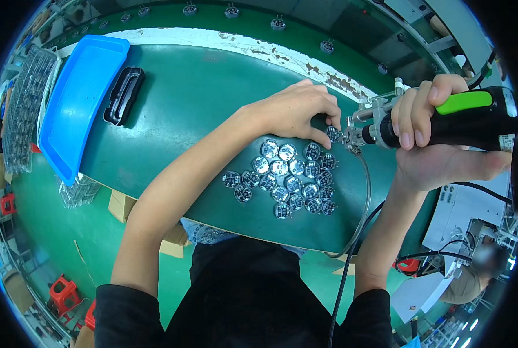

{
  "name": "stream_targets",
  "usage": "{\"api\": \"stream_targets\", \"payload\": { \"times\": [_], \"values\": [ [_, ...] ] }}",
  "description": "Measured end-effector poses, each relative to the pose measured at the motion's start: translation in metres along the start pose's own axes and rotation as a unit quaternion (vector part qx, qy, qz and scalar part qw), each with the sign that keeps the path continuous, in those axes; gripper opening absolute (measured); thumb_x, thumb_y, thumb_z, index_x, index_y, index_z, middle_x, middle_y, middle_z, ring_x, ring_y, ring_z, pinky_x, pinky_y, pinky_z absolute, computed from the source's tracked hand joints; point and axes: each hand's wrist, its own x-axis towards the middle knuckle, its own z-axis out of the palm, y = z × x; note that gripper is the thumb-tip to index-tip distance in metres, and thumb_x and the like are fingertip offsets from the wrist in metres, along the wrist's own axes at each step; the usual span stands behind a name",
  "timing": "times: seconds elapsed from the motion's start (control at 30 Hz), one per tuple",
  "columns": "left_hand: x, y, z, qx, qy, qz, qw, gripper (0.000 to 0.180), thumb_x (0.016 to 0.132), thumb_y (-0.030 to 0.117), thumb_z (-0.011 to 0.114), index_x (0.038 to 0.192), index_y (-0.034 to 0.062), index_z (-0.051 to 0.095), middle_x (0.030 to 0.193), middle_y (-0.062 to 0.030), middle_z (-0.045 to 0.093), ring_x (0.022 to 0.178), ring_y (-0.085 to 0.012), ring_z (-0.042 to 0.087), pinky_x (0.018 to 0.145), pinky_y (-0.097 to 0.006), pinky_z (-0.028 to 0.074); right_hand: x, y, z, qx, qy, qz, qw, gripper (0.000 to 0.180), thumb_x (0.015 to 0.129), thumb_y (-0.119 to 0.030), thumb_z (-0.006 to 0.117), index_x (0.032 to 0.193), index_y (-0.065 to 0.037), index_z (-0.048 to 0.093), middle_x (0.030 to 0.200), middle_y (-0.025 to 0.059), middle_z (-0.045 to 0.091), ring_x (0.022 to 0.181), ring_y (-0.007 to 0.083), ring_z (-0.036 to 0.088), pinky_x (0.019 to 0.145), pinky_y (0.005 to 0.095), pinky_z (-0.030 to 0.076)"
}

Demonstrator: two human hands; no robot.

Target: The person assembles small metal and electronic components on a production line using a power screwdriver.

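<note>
My right hand is wrapped round a black electric screwdriver with a green lever, held almost level at the right of the bench. Its metal nose points left, toward my left hand. Between the thumb and fingers of that left hand is a small round metallic part, right at the driver's tip; whether the tip touches it I cannot tell. Just nearer to me, several like round parts with circuit-like faces lie in a loose cluster on the green bench top.
A blue tray and a black plastic tray lie at the left. Beyond the chipped white ledge, spaced round parts sit on a green belt. A grey hose and black cable cross the bench's right side. A co-worker is at lower right.
</note>
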Motion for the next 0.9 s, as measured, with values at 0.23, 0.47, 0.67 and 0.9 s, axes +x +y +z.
{"api": "stream_targets", "payload": {
  "times": [0.23,0.47,0.67,0.9],
  "values": [
    [0.0,0.002,0.0,-0.008,0.002,-0.005,1.0,0.032,0.077,0.032,0.084,0.097,0.0111,0.071,0.093,0.0007,0.062,0.098,-0.0205,0.056,0.091,-0.037,0.038,-0.001,0.003,-0.002,-0.014,0.025,0.02,0.999,0.105,0.067,-0.104,0.037,0.096,-0.005,0.054,0.055,-0.0031,0.045,0.044,0.0056,0.047,0.044,0.0189,0.039],
    [0.0,0.005,-0.005,0.002,-0.036,-0.002,0.999,0.038,0.076,0.028,0.085,0.109,0.0141,0.072,0.101,0.0004,0.064,0.104,-0.0207,0.057,0.096,-0.037,0.038,-0.009,-0.024,0.008,-0.014,0.04,0.054,0.998,0.102,0.069,-0.1,0.044,0.102,-0.004,0.055,0.06,-0.0038,0.045,0.05,0.0065,0.046,0.051,0.0219,0.036],
    [-0.024,0.009,-0.045,-0.066,-0.039,-0.106,0.991,0.054,0.081,0.02,0.082,0.132,0.0164,0.065,0.111,-0.0016,0.066,0.11,-0.0185,0.059,0.095,-0.033,0.045,-0.012,-0.044,-0.01,-0.035,0.05,0.053,0.997,0.107,0.071,-0.1,0.042,0.113,-0.002,0.054,0.065,-0.0001,0.046,0.059,0.0111,0.048,0.06,0.0254,0.037],
    [0.0,-0.051,-0.073,0.177,0.215,-0.259,0.925,0.042,0.083,0.034,0.078,0.113,0.0065,0.069,0.101,-0.008,0.068,0.09,-0.023,0.063,0.083,-0.038,0.052,-0.001,-0.052,-0.011,-0.186,0.01,0.059,0.981,0.115,0.072,-0.101,0.037,0.123,-0.001,0.058,0.068,0.0025,0.049,0.066,0.0156,0.051,0.063,0.0289,0.038]
  ]
}}
